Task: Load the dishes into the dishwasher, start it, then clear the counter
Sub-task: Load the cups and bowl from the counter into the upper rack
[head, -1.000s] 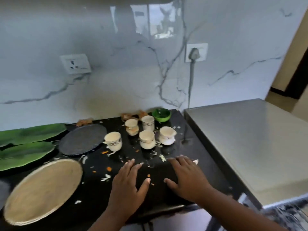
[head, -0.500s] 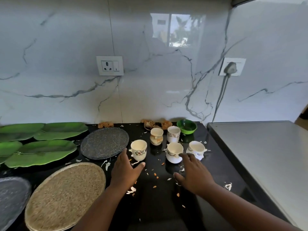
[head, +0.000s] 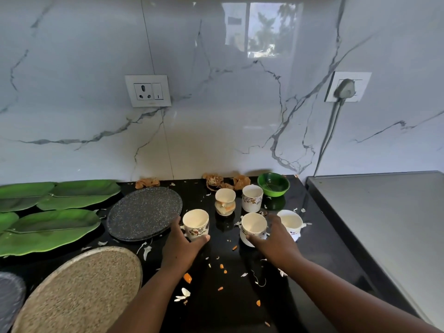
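Two cream cups are grasped on a glossy black tabletop (head: 240, 308) strewn with peel scraps.

Near frame centre, the left hand (head: 180, 248) is curled round a cream ceramic cup with a floral band (head: 195, 223), thumb at its base and fingers behind it; the right hand (head: 274, 241) is wrapped round a second cream cup (head: 252, 227), its grip partly closed on the rounded wall. Three more cups are seen just behind and to the right, with a shiny green bowl (head: 273, 185) against the veined marble wall. At left of centre a speckled dark round plate (head: 144, 212) is laid; a coarse beige round plate (head: 79, 292) fills the lower left, and smooth green leaf-shaped platters (head: 48, 227) occupy the left edge.
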Demonstrator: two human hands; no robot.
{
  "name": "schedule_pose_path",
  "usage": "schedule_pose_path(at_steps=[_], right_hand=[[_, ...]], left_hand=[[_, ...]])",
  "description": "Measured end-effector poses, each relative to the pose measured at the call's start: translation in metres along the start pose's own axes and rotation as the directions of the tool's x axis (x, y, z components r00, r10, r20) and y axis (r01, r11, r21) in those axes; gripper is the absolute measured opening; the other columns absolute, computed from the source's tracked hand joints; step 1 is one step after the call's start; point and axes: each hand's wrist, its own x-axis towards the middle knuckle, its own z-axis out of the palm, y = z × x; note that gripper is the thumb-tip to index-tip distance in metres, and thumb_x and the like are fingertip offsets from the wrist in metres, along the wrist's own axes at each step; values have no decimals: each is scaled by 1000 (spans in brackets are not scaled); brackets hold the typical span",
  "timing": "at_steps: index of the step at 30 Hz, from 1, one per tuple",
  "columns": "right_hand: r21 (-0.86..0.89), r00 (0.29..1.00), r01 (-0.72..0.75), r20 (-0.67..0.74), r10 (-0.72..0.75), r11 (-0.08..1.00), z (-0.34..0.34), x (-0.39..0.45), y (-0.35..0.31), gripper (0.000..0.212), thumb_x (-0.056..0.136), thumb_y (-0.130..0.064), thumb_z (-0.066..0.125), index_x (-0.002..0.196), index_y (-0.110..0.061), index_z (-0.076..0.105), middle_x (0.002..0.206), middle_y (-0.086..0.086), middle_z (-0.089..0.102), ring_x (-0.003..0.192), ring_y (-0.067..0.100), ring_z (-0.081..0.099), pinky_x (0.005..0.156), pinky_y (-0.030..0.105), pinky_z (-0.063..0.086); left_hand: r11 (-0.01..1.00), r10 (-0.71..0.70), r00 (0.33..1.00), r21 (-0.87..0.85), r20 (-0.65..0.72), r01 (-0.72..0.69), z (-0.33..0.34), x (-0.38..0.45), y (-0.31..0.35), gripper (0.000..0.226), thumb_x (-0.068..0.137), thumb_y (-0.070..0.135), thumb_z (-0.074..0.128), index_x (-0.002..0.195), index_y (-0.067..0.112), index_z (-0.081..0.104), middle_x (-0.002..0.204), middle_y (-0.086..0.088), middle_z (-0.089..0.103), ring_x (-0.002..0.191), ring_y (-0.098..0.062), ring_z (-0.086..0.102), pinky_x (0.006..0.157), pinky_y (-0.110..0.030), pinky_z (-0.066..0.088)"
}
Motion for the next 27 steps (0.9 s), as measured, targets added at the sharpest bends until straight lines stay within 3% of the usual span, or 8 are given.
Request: schedule_pose_path(at_steps=[5, 8, 14, 17, 20, 22, 24, 27], right_hand=[[47, 1000, 6, 7, -7, 999, 6, 10, -1, 80, 75, -48, 75, 141, -25, 36, 135, -3, 53, 121, 19, 51, 96, 37, 45], [58, 1000, -4, 14, 3, 998, 7, 11, -1, 69, 73, -46, 76, 131, -27, 45, 123, -6, 59, 112, 17, 55, 92, 37, 47], [233, 1000, 10, -10, -8, 972, -11, -10, 6, 66, 68, -46, 82, 123, -33, 48, 104, -20, 55, 101, 7, 53, 87, 31, 47], [416, 1000, 8, 2, -10, 909, -33, -31, 17, 64, 62, -47, 85, 115, -38, 52, 108, -15, 59, 100, 14, 61, 87, 42, 54], [611, 998, -55, 49, 31, 790, -63, -59, 25, 68, 66, -33, 86, 123, -29, 48, 113, -2, 62, 89, 13, 64, 67, 26, 55], [746, 994, -109, 79, 74, 656, -82, -78, 35, 83, 55, -37, 85, 127, -20, 49, 110, 4, 66, 75, 11, 64, 54, 22, 48], [864, 988, -155, 131, 84, 479, -100, -99, 50, 88, 45, -42, 84, 124, -15, 57, 103, 10, 67, 72, 15, 63, 54, 25, 47], [974, 988, -147, 135, 79, 170, -133, -132, 84, 70, 47, -39, 87, 111, -17, 69, 100, 16, 68, 80, 27, 66, 66, 35, 54]], left_hand=[[1000, -15, 999, -8, -30, 15, 9, 7, 1, 100, 67, 42, 83, 146, 20, 25, 138, -4, 48, 124, -22, 49, 105, -48, 39], [999, -4, 999, -46, -45, 2, 13, 11, 2, 90, 66, 38, 84, 139, 21, 34, 135, -2, 50, 121, -22, 50, 103, -47, 40], [991, 92, 992, -86, -83, -99, 15, -2, 11, 72, 68, 29, 85, 127, 22, 43, 119, 3, 51, 107, -15, 51, 81, -27, 41], [956, 153, 982, -236, -114, -177, 20, -26, 27, 68, 69, 25, 84, 125, 21, 45, 118, 2, 52, 107, -13, 52, 74, -17, 40], [869, 245, 968, -432, -44, -240, 32, -55, 54, 58, 67, 18, 85, 111, 29, 48, 109, 4, 57, 93, 4, 59, 69, -10, 46], [803, 261, 964, -566, 49, -189, 47, -76, 72, 59, 68, 8, 84, 110, 27, 47, 106, 5, 60, 84, 9, 62, 68, -10, 48], [738, 238, 959, -670, 152, -77, 62, -96, 86, 58, 73, 3, 79, 116, 21, 45, 105, 3, 62, 83, 6, 65, 67, -13, 51], [633, 160, 914, -749, 374, 196, 85, -128, 107, 53, 70, 17, 76, 113, 22, 47, 107, -3, 66, 90, -12, 68, 68, -27, 55]])
